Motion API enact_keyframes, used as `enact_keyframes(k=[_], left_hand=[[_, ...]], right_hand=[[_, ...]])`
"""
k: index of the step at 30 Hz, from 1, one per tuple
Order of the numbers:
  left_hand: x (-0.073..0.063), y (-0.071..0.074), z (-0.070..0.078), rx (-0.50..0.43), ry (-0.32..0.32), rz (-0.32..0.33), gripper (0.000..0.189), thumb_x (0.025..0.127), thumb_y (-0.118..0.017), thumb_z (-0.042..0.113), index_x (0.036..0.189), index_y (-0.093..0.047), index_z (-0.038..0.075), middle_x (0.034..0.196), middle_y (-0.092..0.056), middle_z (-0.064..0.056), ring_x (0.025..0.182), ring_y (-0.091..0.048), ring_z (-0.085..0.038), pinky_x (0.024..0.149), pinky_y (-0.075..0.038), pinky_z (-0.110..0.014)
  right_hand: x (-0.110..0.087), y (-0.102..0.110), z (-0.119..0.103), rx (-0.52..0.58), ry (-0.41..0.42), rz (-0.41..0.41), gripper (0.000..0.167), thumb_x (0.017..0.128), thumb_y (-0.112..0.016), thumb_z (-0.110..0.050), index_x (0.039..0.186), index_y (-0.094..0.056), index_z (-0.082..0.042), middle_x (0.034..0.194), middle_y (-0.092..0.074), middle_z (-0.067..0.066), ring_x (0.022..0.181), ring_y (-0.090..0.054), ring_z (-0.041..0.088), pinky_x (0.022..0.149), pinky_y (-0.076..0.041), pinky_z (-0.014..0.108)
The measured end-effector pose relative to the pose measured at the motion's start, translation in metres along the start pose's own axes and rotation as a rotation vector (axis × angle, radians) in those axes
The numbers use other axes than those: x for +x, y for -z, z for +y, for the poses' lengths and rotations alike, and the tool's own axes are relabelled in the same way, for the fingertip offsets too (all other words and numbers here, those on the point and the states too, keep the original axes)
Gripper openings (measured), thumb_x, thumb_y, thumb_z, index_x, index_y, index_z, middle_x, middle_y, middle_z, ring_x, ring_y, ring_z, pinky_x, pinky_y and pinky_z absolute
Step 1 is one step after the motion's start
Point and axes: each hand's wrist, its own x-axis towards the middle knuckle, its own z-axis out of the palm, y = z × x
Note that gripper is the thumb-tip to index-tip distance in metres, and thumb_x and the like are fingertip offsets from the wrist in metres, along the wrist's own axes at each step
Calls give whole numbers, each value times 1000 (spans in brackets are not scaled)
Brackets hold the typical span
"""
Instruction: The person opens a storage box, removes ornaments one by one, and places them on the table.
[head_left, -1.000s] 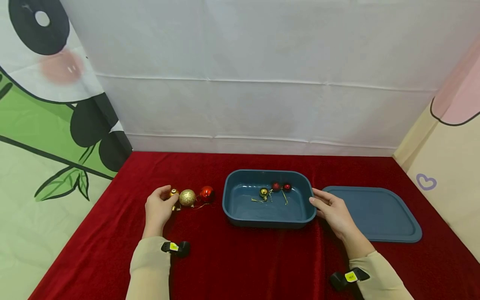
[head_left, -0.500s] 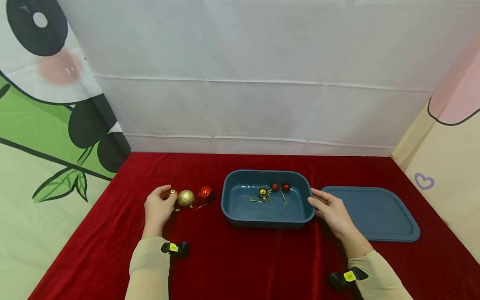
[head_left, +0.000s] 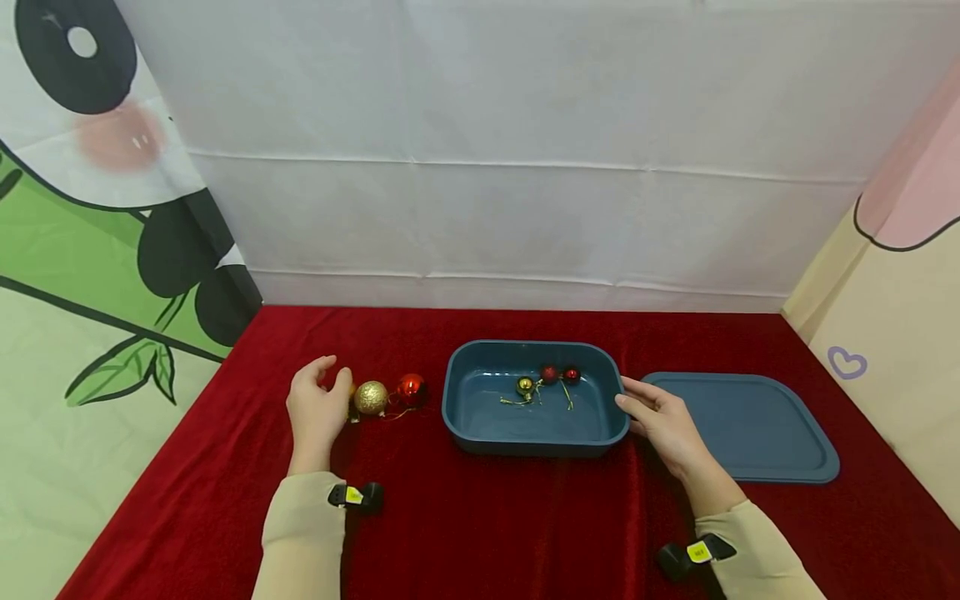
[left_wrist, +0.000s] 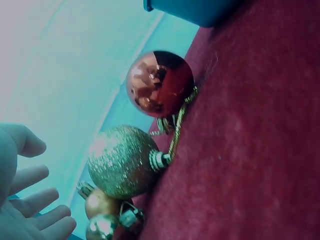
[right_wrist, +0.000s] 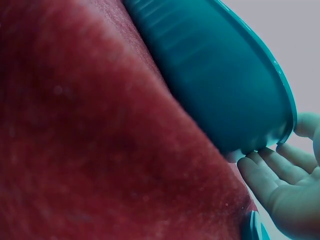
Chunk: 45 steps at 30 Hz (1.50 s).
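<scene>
On the red cloth stand a glittery gold Christmas bauble (head_left: 371,398) and a shiny red bauble (head_left: 411,390). Smaller gold baubles (left_wrist: 102,202) lie at the near end of this row in the left wrist view, mostly hidden by the hand in the head view. My left hand (head_left: 317,412) is beside them, fingers spread and apart from the baubles. My right hand (head_left: 670,425) holds the right end of a blue plastic box (head_left: 537,446), thumb at the rim and fingers against the outer wall. Inside the box lie a small gold bauble (head_left: 525,386) and two small red baubles (head_left: 550,374).
A flat blue lid (head_left: 750,429) lies on the red cloth (head_left: 480,533) to the right of the box, behind my right hand. A white fabric backdrop (head_left: 480,208) rises at the table's far edge, with printed cloth on both sides.
My left thumb and fingers have parted from the small gold bauble, and the hand has opened and shifted slightly left. The right hand keeps its place on the box.
</scene>
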Motion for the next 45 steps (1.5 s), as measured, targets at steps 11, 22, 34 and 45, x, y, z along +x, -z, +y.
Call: enact_keyframes(k=[11,22,34,45], left_hand=[[-7,-7,15,-69,-71,29,37,91,-56,17,124,-58,2,130,-54,-19,121,-50,-32,97,-45,-47],[-14,-16,26,-100,-126,-13,37,92,-56,16,126,-56,3,128,-54,-18,120,-49,-31,99,-44,-49],[-19,-27,34,-126,-158,-37,35,91,-57,16,124,-58,5,128,-55,-16,119,-51,-30,97,-46,-49],[-28,-40,42,-137,-189,-113,35,90,-59,17,123,-58,4,125,-57,-15,115,-55,-31,95,-47,-47]], right_hand=[[0,0,1,-1,-5,3,58,95,-57,-29,142,-39,-1,139,-45,26,97,-63,-1,81,-53,21],[0,0,2,-5,7,-3,58,95,-56,-29,143,-38,0,140,-44,26,97,-62,-2,81,-52,20],[-1,0,1,-8,6,-2,59,95,-57,-29,143,-38,0,140,-45,27,97,-62,-1,81,-52,20],[0,0,1,-9,14,0,58,95,-57,-28,143,-38,0,139,-45,27,97,-62,-1,81,-52,20]])
